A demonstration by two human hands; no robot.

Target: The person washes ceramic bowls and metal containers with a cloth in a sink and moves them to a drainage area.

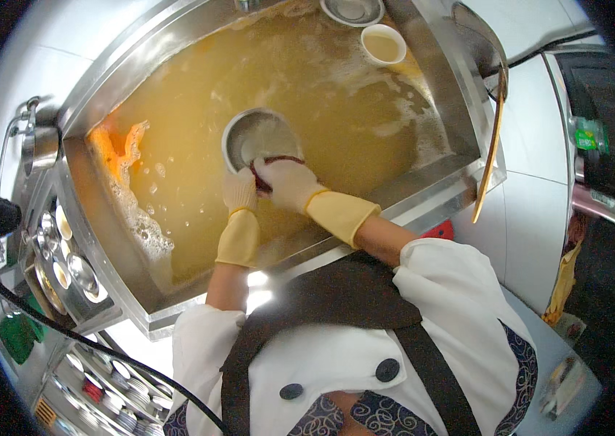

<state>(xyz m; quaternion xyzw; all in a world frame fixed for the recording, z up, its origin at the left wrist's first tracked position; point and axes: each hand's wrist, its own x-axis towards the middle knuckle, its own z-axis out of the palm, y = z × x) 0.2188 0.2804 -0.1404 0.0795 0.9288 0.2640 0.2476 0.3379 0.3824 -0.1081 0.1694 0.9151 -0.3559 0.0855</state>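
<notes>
A round metal bowl [245, 131] sits tilted in the cloudy yellow-brown water of a large stainless steel sink [427, 207]. At its near left edge my left hand [239, 191], in a cream rubber glove, grips the rim. My right hand [291, 184], gloved alike, presses a dark red scrubbing pad or cloth [262, 183] against the near side of the bowl. The gloved fingers hide part of the pad and rim. Some cloudy liquid shows inside the bowl.
Along the far right side float a white bowl [384, 43] and a metal bowl [352, 11]. An orange item [117, 147] and foam lie at the left. A wooden handle [490, 152] leans over the right rim. Dishes [81, 272] fill a left compartment; a black hose [95, 346] crosses lower left.
</notes>
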